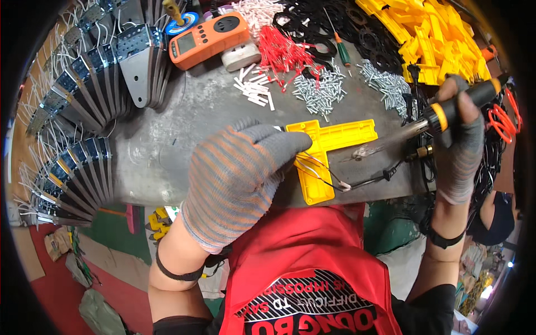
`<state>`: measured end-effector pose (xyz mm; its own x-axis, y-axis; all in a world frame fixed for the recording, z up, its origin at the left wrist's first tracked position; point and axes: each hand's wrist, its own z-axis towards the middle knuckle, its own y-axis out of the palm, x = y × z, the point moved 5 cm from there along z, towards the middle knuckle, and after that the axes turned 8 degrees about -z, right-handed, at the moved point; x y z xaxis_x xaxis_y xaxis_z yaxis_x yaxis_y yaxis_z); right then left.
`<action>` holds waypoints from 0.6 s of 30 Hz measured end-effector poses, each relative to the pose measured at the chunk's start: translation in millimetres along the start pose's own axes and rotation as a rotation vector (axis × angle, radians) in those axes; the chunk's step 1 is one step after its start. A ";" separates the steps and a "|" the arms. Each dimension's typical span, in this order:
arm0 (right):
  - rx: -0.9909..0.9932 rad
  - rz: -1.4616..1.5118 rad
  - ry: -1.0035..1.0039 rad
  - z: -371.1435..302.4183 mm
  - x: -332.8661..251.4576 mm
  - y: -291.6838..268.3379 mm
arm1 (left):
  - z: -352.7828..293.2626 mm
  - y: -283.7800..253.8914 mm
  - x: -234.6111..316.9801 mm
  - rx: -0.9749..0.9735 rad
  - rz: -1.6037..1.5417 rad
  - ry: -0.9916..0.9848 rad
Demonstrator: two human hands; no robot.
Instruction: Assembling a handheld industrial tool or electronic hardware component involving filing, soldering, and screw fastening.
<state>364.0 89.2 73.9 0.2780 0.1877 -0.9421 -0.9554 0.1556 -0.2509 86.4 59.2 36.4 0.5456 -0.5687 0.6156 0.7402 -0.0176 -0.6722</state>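
Note:
My left hand (237, 178), in a grey and orange striped knit glove, is closed at the left edge of a yellow T-shaped plastic part (349, 133). Its thumb and fingers pinch there, and thin wires (315, 167) run out below them across the part. The wires' pale ends rest near the part's lower right side. Wrapped round a black electric screwdriver (474, 99) with yellow bands, my gloved right hand (460, 145) stays to the right. The tool's metal shaft points left and down toward the part; its tip is blurred, apparently just off the part's right side.
Stacked grey metal brackets with white wires (84, 84) fill the left. Along the back lie an orange meter (209, 40), red terminals (285, 53), silver screws (319, 89), a green-handled screwdriver (342, 51), black rings (368, 33) and piled yellow plastic parts (441, 42). Orange coiled cable (502, 123) hangs right.

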 end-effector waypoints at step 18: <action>0.150 -0.089 0.176 -36.0 41.4 9.4 | 10.1 14.4 17.8 -0.075 0.042 0.119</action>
<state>362.9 63.4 24.5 0.3258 -0.0034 -0.9454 -0.8988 0.3091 -0.3108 110.8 57.1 41.9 0.5217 -0.6635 0.5363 0.6836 -0.0509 -0.7280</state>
